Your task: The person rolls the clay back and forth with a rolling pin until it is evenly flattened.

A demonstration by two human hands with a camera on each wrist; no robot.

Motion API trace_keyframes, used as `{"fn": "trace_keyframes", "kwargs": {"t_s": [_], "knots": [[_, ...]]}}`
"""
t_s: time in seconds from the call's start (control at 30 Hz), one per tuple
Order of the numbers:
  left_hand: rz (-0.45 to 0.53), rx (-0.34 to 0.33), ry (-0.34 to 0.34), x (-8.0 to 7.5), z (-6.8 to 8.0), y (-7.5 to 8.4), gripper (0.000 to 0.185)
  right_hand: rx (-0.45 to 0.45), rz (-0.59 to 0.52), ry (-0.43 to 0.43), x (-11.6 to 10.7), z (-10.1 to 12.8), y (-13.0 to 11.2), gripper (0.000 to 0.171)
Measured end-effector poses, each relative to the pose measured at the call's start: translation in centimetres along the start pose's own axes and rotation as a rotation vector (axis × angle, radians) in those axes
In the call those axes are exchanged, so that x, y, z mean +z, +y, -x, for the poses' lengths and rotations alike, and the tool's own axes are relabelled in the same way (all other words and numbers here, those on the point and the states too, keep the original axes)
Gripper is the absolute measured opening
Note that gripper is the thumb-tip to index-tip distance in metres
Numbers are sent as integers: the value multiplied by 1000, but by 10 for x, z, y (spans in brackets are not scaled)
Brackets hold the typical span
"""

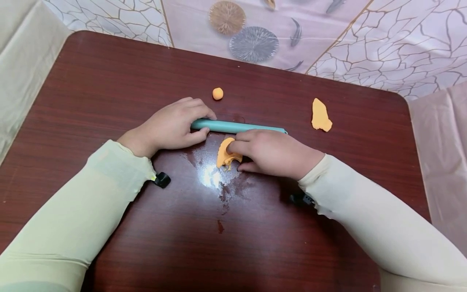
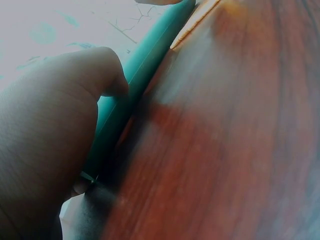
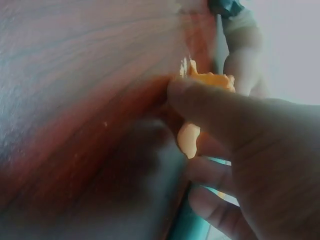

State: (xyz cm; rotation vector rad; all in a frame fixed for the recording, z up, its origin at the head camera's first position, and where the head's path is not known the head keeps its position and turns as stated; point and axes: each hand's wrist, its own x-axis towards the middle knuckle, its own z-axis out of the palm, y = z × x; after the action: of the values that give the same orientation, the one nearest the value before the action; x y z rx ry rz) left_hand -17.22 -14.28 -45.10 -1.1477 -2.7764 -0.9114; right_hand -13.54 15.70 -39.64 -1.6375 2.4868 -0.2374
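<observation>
My left hand grips the left end of a smooth teal rod, thumb on the near side and fingers over the far side. The rod lies across the table, and its right part passes behind my right hand. Between thumb and fingers, that right hand pinches a flattened, ragged piece of orange modelling dough, just in front of the rod. In the right wrist view the thumb covers part of the dough, and torn edges stick out past it. The left wrist view shows the left thumb pressed against the rod.
A small orange dough ball sits beyond the rod. Farther right lies a flat, irregular orange dough piece. Whitish smears mark the dark wooden table around the hands. Patterned cloth hangs behind the far edge.
</observation>
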Motion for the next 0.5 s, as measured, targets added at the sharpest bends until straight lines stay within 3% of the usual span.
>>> {"fn": "trace_keyframes", "kwargs": {"t_s": [0.17,0.33,0.5], "knots": [[1,-10,-4,0,1,-1,25,-46,62,47,5,-4,2,12],[2,-2,1,1,1,-2,25,-170,167,116,13,-5,0,16],[2,9,5,2,0,-2,25,-202,226,104,14,-1,5,19]]}}
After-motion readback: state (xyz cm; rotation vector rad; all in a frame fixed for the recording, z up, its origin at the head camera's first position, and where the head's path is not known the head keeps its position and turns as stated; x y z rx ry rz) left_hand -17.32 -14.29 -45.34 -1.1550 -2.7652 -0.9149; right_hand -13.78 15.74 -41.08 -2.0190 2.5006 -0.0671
